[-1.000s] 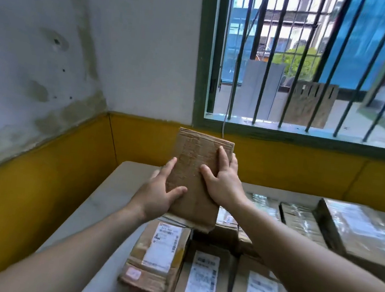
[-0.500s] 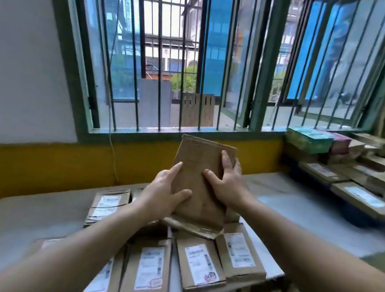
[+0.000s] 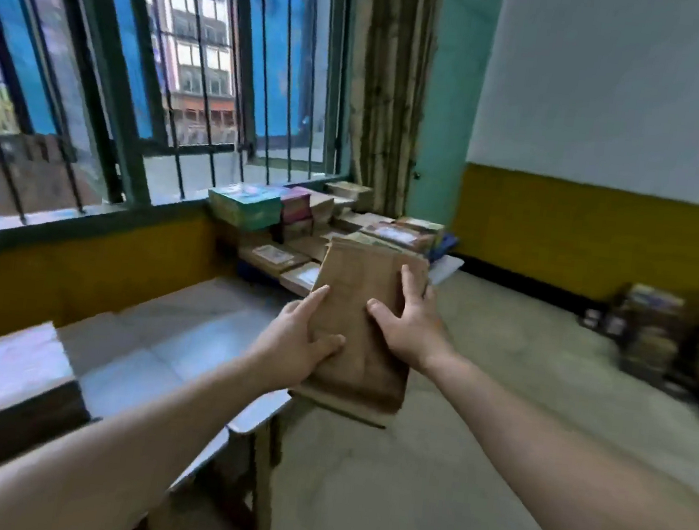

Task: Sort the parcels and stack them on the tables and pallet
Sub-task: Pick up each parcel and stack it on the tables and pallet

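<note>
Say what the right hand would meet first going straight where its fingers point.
Probably the parcel stack by the curtain; the right hand, gripping the brown parcel, points there. Depth unclear.

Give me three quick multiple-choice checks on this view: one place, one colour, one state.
1. Where is the teal box? A on the pile under the window; B on the floor by the right wall; C in the hands.
2. The held parcel's colour? A white; B brown; C teal.
3. The parcel is: A on the table; B held by one hand; C held by both hands.
Answers: A, it tops the far pile; B, plain brown cardboard; C, left hand and right hand both grip it.
</note>
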